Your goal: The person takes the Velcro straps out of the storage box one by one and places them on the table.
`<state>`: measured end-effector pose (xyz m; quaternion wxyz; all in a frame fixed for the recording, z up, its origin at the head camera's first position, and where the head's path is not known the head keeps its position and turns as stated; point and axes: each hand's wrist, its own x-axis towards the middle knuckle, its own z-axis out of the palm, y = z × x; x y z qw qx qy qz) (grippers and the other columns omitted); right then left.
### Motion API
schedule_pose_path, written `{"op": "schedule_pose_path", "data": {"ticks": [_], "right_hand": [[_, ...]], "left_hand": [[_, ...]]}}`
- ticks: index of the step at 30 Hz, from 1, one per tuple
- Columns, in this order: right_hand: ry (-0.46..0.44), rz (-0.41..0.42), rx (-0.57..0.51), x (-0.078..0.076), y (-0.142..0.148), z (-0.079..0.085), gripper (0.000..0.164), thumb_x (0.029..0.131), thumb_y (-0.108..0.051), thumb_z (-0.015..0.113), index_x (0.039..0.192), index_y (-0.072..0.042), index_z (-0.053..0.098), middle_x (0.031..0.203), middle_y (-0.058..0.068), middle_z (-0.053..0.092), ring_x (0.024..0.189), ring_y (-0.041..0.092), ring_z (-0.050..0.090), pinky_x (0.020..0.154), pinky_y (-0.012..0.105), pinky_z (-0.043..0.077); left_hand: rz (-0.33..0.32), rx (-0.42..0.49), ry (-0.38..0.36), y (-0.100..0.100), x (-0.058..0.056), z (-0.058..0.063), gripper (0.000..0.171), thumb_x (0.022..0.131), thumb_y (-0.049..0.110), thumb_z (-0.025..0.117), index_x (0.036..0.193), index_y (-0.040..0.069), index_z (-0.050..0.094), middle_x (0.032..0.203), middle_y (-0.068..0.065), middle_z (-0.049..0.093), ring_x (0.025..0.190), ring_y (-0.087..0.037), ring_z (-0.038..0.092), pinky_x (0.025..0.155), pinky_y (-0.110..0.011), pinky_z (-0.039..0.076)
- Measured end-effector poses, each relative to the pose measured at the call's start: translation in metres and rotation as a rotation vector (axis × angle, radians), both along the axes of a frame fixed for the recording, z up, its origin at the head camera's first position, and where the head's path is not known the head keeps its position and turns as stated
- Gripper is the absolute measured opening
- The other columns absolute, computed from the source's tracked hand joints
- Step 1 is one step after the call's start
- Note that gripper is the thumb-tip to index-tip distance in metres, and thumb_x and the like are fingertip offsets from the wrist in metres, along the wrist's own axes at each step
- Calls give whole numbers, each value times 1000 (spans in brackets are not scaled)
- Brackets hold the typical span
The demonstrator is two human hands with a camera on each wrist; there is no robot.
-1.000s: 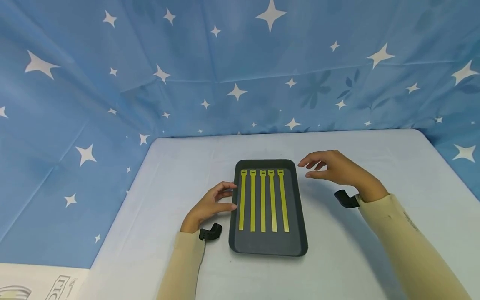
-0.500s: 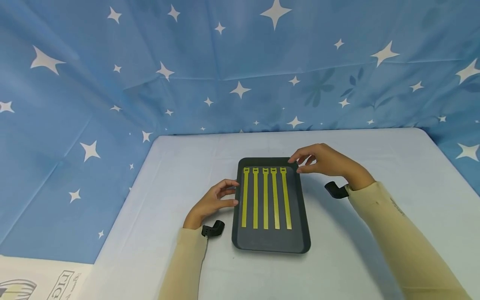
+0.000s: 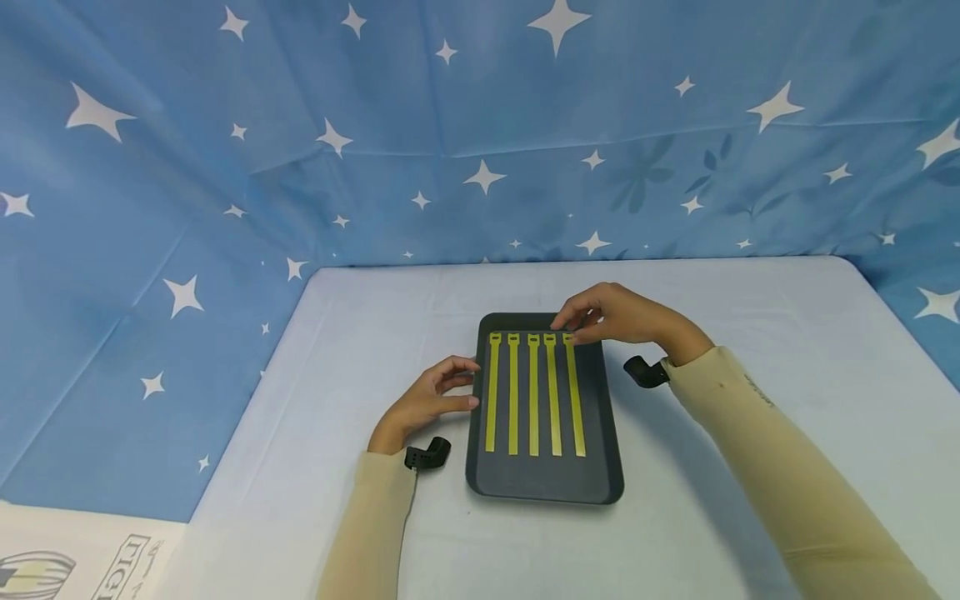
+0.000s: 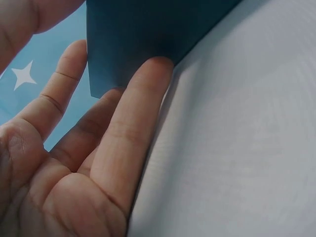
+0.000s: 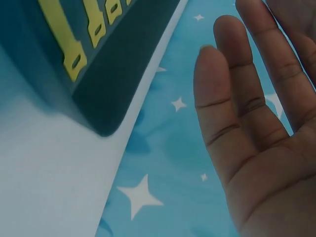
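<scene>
A dark grey tray [image 3: 540, 482] lies on the white-covered table, holding several yellow cable straps [image 3: 533, 396] side by side, their slotted heads at the far end. My left hand [image 3: 431, 400] is at the tray's left side. In the left wrist view, its nearly straight fingers [image 4: 131, 118] touch the dark tray wall [image 4: 133, 44]. Over the tray's far right corner hovers my right hand [image 3: 611, 315], its thumb and index tips near the head of the rightmost strap [image 3: 573, 392]. The right wrist view has the fingers [image 5: 212, 94] apart from the straps, holding nothing.
White cloth [image 3: 360, 325] covers the table around the tray. A blue curtain with white stars [image 3: 480, 133] hangs behind and to the left. A printed cream sheet [image 3: 82, 550] shows at the lower left. Each wrist wears a black device [image 3: 429, 454].
My right hand has moved left, from beside the tray to over its far right corner and the strap heads. My left hand stays at the tray's left side; the view shifts slightly.
</scene>
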<state>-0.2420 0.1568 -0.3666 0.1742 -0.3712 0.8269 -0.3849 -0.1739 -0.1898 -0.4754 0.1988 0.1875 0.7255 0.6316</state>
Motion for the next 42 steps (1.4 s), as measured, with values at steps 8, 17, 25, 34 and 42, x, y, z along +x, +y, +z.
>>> {"op": "schedule_pose_path", "data": {"ticks": [8,17,25,34,42], "right_hand": [[-36,82,-41,-9,-24,-4,23,89,4,70,110,-4,72,112,14,70,91,24,68,78,34,56],[-50,135,-22,-17,-49,-10,23,90,2,70,112,-3,73,112,17,70,88,21,67,77,35,56],[-87,187,-42,-25,-69,-20,23,90,6,68,113,4,71,109,24,68,80,27,65,74,35,55],[-55,251,-15,-31,-91,-37,20,88,6,70,108,3,72,108,18,71,79,30,66,72,36,55],[-50,264,72,-31,-110,-49,21,86,7,72,104,-3,75,103,8,72,82,18,66,73,33,55]], "left_hand": [[5,9,0,0,-2,-1,51,88,8,75,133,4,53,153,-12,40,132,-30,49,110,-47,38],[8,8,3,3,-4,-1,51,88,8,75,134,4,53,145,-12,47,130,-30,50,110,-48,38],[16,13,3,1,-3,-1,42,87,5,75,123,3,53,150,-13,43,129,-30,51,111,-48,36],[10,10,-37,0,-2,0,39,90,4,73,123,4,53,154,-11,40,131,-29,48,101,-38,47],[13,1,-30,-1,-1,-1,41,89,3,73,125,2,53,151,-11,42,131,-29,48,103,-38,45]]}}
